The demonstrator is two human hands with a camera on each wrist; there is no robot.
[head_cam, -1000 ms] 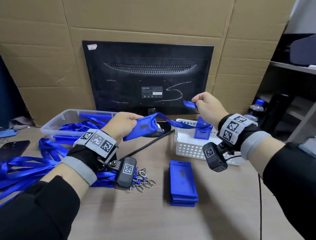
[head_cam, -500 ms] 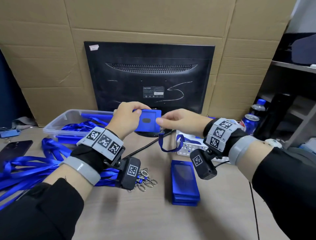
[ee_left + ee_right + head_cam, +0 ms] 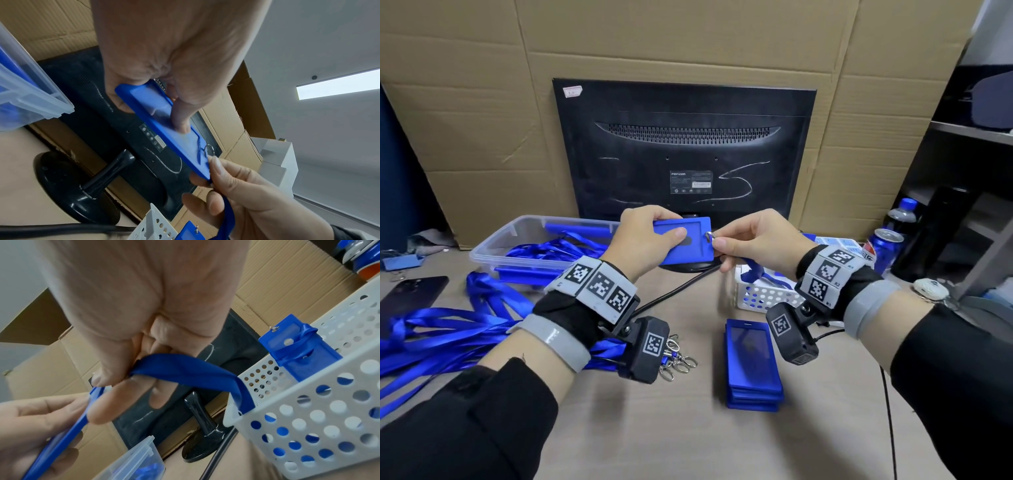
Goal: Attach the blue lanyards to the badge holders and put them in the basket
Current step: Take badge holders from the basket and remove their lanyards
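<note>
My left hand (image 3: 664,226) grips a blue badge holder (image 3: 685,240) flat in the air before the monitor, thumb on its face (image 3: 180,113). My right hand (image 3: 717,238) pinches the metal clip (image 3: 709,236) of a blue lanyard at the holder's slotted end (image 3: 205,152). The lanyard's strap (image 3: 180,368) runs from those fingers down over the rim of the white perforated basket (image 3: 756,294). A finished holder (image 3: 298,350) with its strap stands inside the basket. A stack of blue holders (image 3: 751,366) lies on the table below my hands.
Loose blue lanyards (image 3: 448,329) sprawl at the left, their clips (image 3: 678,359) near my left wrist. A clear tub (image 3: 517,240) with more lanyards sits behind them. A monitor (image 3: 685,154), its cable (image 3: 674,294), a phone (image 3: 410,294) and drinks (image 3: 887,246) ring the workspace.
The hands were apart with the lanyard stretched between them. They have come together, and my right hand now holds the clip against the holder's end.
</note>
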